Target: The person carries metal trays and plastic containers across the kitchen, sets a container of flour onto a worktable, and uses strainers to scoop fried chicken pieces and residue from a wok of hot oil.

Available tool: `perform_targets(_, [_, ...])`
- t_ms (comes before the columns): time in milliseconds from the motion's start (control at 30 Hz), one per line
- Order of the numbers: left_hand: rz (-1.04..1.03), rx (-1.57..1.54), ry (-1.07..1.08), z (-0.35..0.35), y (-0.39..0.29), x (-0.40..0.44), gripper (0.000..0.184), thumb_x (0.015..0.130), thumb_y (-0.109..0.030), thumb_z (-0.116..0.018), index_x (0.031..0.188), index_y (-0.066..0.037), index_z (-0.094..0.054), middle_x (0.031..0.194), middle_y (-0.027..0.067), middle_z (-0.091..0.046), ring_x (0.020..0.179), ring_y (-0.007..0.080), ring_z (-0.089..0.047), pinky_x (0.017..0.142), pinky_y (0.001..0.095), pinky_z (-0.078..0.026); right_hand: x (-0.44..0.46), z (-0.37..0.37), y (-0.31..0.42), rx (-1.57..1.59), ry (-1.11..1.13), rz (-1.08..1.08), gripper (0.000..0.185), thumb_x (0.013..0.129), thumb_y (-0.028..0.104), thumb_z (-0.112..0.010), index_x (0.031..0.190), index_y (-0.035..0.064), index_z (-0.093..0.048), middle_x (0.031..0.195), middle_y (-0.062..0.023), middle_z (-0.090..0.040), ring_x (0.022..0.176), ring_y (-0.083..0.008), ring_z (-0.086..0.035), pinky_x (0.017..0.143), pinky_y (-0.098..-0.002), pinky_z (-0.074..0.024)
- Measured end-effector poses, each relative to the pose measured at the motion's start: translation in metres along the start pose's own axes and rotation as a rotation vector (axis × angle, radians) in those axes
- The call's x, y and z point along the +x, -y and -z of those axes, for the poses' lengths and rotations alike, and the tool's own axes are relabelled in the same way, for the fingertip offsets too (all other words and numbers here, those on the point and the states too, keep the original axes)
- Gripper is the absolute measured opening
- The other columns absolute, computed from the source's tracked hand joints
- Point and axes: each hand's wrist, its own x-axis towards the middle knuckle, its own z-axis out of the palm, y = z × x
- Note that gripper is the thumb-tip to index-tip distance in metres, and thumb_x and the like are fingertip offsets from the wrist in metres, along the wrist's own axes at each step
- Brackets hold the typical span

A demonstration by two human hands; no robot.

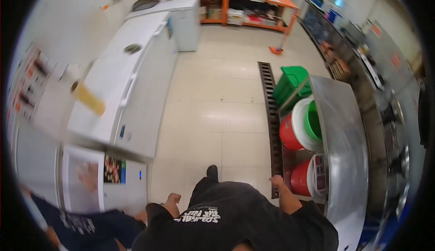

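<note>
My left hand [174, 199] hangs in front of my black shirt [253, 215], its fingers loosely curled, with nothing seen in it. Low on the right, my right hand [276, 179] is held out from my body, also curled and with no object showing. It is nearest to a red bucket with a white lid [301, 178], apart from it as far as I can see. One black shoe [212, 172] is forward on the tiled floor [195, 129].
White chest freezers [145, 92] line the left, with a yellow roll [88, 98] on top. Another person in a dark shirt [86, 226] is at lower left. Right: a floor drain [269, 101], green bin [292, 86] and steel counter [342, 129]. An orange workbench [225, 9] stands ahead.
</note>
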Motion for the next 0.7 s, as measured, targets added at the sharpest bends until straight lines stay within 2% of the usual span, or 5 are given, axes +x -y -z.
perform_targets(367, [-0.86, 0.003, -0.562, 0.311, -0.65, -0.038, 0.034, 0.078, -0.032, -0.056, 0.083, 0.001, -0.062, 0.09, 0.0215, -0.063, 0.087, 0.0366, -0.059, 0.078, 0.0431, -0.046, 0.102, 0.019, -0.025, 0.735, 0.247, 0.111, 0.034, 0.08, 0.03, -0.059, 0.073, -0.0037, -0.064, 0.072, -0.0147, -0.065, 0.061, -0.02, -0.063, 0.058, -0.0332, -0.0518])
perform_targets(400, [-0.877, 0.044, -0.579, 0.321, -0.693, -0.033, 0.034, 0.077, -0.032, -0.056, 0.083, 0.001, -0.062, 0.089, 0.0214, -0.063, 0.087, 0.0364, -0.059, 0.078, 0.0429, -0.047, 0.152, 0.022, -0.004, 0.669, 0.34, -0.545, 0.03, 0.077, 0.029, -0.062, 0.073, -0.001, -0.065, 0.076, -0.0169, -0.064, 0.063, -0.0211, -0.063, 0.06, -0.0331, -0.052])
perform_targets(500, [-0.86, 0.22, -0.572, 0.321, -0.79, -0.016, 0.034, 0.077, -0.032, -0.057, 0.084, 0.001, -0.062, 0.087, 0.0214, -0.063, 0.086, 0.0359, -0.06, 0.078, 0.0424, -0.047, 0.293, 0.087, -0.03, 0.065, 0.041, 0.73, 0.022, 0.086, 0.028, -0.054, 0.092, 0.0116, -0.068, 0.093, -0.0101, -0.066, 0.086, -0.0236, -0.062, 0.071, -0.0433, -0.0491])
perform_targets(567, [-0.703, 0.377, -0.49, 0.32, -0.821, 0.018, 0.032, 0.077, -0.031, -0.059, 0.086, -0.001, -0.064, 0.086, 0.0183, -0.065, 0.083, 0.0328, -0.061, 0.075, 0.0418, -0.048, 0.449, 0.091, 0.0, 0.397, 0.484, -0.495, 0.037, 0.078, 0.038, -0.054, 0.065, 0.0061, -0.067, 0.069, -0.013, -0.065, 0.072, -0.0244, -0.065, 0.073, -0.0362, -0.0503])
perform_targets(700, [-0.491, 0.513, -0.121, 0.336, -0.894, 0.01, 0.03, 0.073, -0.031, -0.063, 0.092, -0.008, -0.064, 0.084, 0.0112, -0.065, 0.078, 0.0263, -0.062, 0.068, 0.0399, -0.049, 0.645, 0.313, 0.088, 0.249, -0.322, 0.016, 0.034, 0.079, 0.034, -0.053, 0.085, 0.0035, -0.065, 0.088, -0.0208, -0.063, 0.088, -0.034, -0.06, 0.074, -0.0437, -0.0486])
